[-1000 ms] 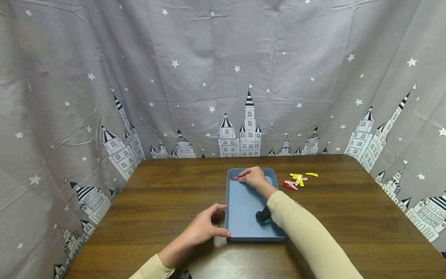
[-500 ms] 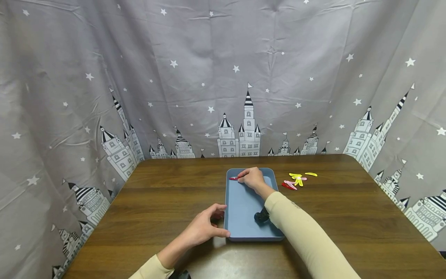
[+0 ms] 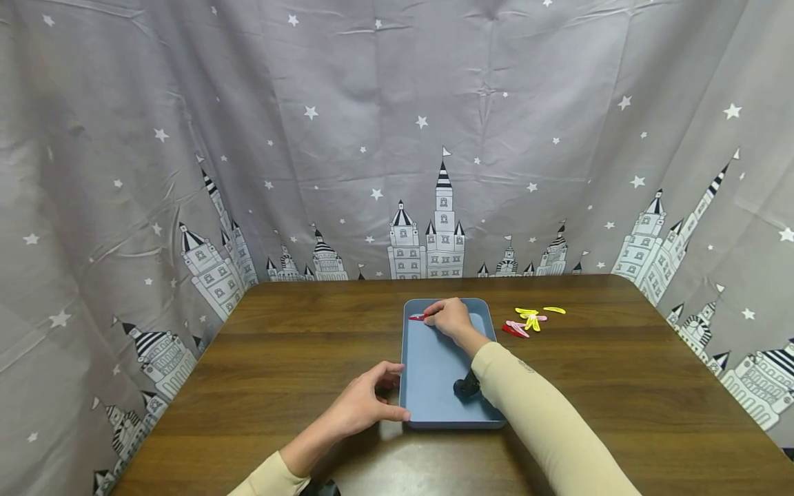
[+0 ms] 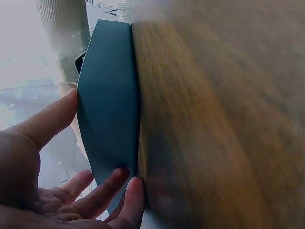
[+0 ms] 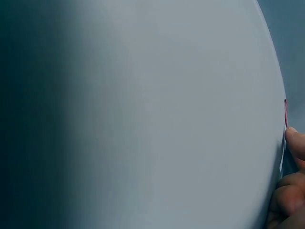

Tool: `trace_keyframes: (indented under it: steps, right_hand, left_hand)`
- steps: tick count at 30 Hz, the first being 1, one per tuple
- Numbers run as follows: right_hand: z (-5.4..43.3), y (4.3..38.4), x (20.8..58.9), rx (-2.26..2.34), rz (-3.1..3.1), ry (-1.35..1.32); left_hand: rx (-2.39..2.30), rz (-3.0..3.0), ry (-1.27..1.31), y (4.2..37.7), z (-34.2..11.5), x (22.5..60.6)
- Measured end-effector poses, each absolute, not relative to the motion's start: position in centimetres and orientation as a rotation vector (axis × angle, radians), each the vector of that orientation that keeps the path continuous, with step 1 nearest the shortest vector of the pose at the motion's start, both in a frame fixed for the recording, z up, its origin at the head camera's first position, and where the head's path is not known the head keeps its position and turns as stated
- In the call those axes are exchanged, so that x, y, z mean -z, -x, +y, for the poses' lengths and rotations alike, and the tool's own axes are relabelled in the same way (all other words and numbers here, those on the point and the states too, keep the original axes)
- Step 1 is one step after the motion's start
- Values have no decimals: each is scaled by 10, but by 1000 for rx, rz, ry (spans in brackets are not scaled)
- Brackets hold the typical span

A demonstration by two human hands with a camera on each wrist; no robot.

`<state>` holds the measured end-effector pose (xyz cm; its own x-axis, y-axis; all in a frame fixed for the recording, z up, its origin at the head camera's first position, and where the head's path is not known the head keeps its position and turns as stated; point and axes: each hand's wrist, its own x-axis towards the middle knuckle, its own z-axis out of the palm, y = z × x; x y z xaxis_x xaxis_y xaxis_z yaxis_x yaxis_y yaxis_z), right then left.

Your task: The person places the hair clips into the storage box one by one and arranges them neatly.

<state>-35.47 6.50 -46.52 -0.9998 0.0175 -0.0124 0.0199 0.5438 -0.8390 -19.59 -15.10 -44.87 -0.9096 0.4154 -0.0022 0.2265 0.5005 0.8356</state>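
Note:
A blue-grey rectangular tray (image 3: pixel 434 372) lies lengthwise on the wooden table. Over its far end, my right hand (image 3: pixel 451 318) pinches a red snap hair clip (image 3: pixel 417 317), which points left close over the tray floor. In the right wrist view the clip (image 5: pixel 286 112) shows as a thin red strip past the thumb, at the right edge. My left hand (image 3: pixel 362 403) rests against the tray's left side, fingers spread, thumb by the near-left corner. Seen from the left wrist, the thumb tip touches the rim and the fingertips lie along the outer wall (image 4: pixel 109 95).
Right of the tray, a loose pile of yellow, pink and red hair clips (image 3: pixel 532 321) lies on the table (image 3: pixel 298 331). One yellow clip (image 3: pixel 555 310) sits apart beyond it. A grey curtain (image 3: pixel 347 138) with castles and stars hangs behind the table.

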Motion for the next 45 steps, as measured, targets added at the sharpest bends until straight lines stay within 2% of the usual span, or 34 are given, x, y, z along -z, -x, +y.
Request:
trace_keyframes:
  steps: [28, 45]
  right_hand:
    - [66, 355, 469, 1504, 2755, -23]
    - [74, 354, 458, 1555, 2654, 10]
  left_hand:
    - [-1394, 2518, -560, 196, -152, 449]
    - [-1390, 2509, -555, 197, -152, 449]
